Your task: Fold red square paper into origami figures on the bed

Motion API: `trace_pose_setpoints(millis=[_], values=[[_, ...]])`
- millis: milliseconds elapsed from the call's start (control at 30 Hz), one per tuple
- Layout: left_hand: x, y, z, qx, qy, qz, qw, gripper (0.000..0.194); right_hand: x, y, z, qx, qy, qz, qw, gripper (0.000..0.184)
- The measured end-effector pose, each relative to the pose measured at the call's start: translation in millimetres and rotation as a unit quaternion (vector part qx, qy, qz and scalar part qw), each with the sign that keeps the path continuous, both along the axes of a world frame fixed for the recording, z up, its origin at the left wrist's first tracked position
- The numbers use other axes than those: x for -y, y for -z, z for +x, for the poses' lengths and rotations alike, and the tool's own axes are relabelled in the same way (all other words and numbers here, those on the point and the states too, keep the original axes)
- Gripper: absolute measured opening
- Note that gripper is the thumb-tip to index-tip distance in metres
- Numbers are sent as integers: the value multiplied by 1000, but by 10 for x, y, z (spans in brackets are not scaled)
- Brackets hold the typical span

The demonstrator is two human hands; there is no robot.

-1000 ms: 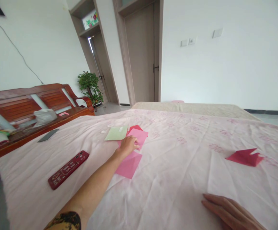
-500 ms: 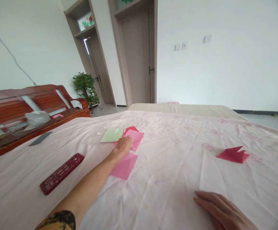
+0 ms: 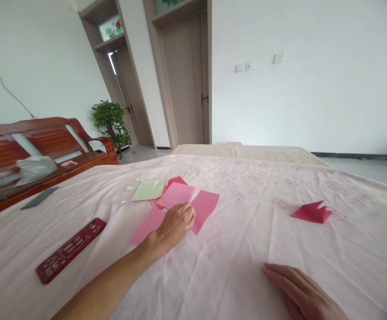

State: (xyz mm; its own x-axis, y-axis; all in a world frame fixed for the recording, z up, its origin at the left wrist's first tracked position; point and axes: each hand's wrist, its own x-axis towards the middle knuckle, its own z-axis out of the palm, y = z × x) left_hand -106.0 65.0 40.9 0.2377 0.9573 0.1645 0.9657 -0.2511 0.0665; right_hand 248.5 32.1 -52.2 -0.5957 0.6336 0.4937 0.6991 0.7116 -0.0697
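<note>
My left hand [image 3: 176, 223] reaches out over the pink flowered cloth [image 3: 247, 249], its fingers curled and pinching the near edge of a pink paper sheet [image 3: 207, 205]. Just beyond lie another pink sheet [image 3: 176, 194], a red sheet [image 3: 175, 180] and a pale green sheet [image 3: 148, 190], overlapping. A further pink sheet [image 3: 146, 227] shows under my left wrist. My right hand [image 3: 302, 293] lies flat on the cloth at the lower right, fingers stretched out and holding nothing. A folded red paper shape [image 3: 311, 212] sits on the cloth to the right, apart from both hands.
A phone in a dark red case [image 3: 70, 250] lies on the cloth at the left, and a dark flat slab [image 3: 39, 198] further back. A wooden bench [image 3: 46, 146] with a white bag [image 3: 35, 166] stands along the left. A potted plant [image 3: 108, 120] and doors are behind.
My left hand has drawn back toward me, pulling a pink sheet out of the pile and to the right. The right hand stays flat. The view has shifted right.
</note>
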Motion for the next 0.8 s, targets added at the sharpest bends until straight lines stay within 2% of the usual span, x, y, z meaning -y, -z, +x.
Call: trace_pose_setpoints(millis=[133, 233, 300, 367, 433, 533, 600, 667, 800], values=[[373, 157, 544, 24, 123, -35, 992, 13, 195, -262, -240, -37, 86, -15, 996, 55], [517, 266, 772, 111, 181, -66, 975, 11, 253, -363, -377, -11, 65, -40, 997, 57], [498, 283, 762, 209, 165, -81, 961, 16, 256, -375, -401, 6, 70, -53, 996, 58], [398, 267, 633, 298, 99, -69, 947, 21, 244, -362, -387, 18, 80, -61, 995, 57], [262, 247, 442, 336, 45, -54, 939, 23, 224, -343, -362, 26, 84, -63, 994, 54], [100, 269, 208, 325, -19, -71, 943, 23, 192, -327, -351, 39, 72, -61, 995, 52], [62, 321, 162, 292, -29, -87, 952, 22, 180, -329, -360, 46, 64, -63, 995, 52], [70, 377, 202, 265, -18, -87, 960, 26, 176, -333, -370, 48, 61, -63, 995, 52], [106, 427, 365, 234, -6, -99, 967, 53, 176, -312, -351, 49, 55, -44, 996, 54]])
